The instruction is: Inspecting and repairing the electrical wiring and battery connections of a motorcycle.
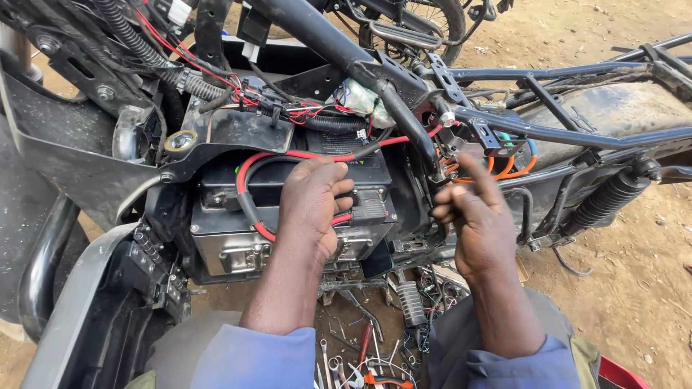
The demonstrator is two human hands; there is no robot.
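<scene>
Cables, red and black (pixel 249 189), are pressed against the battery box (pixel 288 216) at frame centre by the curled left hand (pixel 311 209); stiff, springy, best gripped near the connector. The right hand (pixel 476 220) is blurred, finger extended, holding nothing.

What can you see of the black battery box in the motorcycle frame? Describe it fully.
The black battery box sits low inside the open motorcycle frame. It looks like dark plastic above a dusty metal base. A red cable and a black cable loop across its top. The left hand rests on it.
</scene>
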